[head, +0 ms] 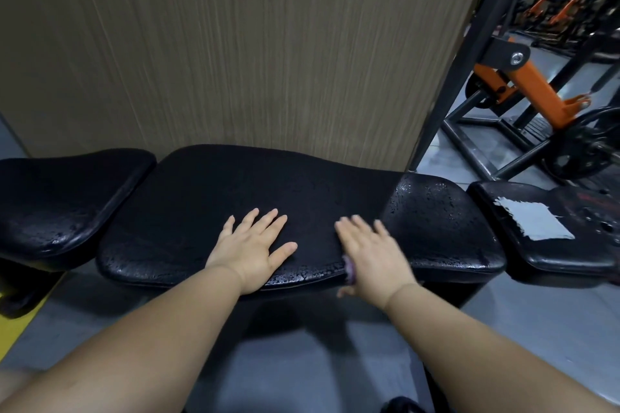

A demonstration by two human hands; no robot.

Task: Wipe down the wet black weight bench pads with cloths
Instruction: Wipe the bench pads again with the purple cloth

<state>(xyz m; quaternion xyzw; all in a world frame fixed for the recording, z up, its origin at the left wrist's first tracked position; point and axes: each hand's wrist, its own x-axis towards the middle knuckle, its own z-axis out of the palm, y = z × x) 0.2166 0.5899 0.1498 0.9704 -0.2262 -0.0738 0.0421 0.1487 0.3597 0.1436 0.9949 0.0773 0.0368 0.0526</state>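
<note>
Left hand (250,255) and right hand (372,256) lie flat, fingers straight, on the bench pad (235,184): middle looks wiped, edges beaded wet.

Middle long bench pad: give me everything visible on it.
The middle pad is a long black cushion, vinyl-looking and pebbled, lying flat between two other black pads before a wood-grain panel. Water beads shine along its front edge and right end; the centre looks duller. The left hand lies flat on it, fingers spread. The right hand, blurred, rests at its front edge, something small and purple by its thumb.
</note>
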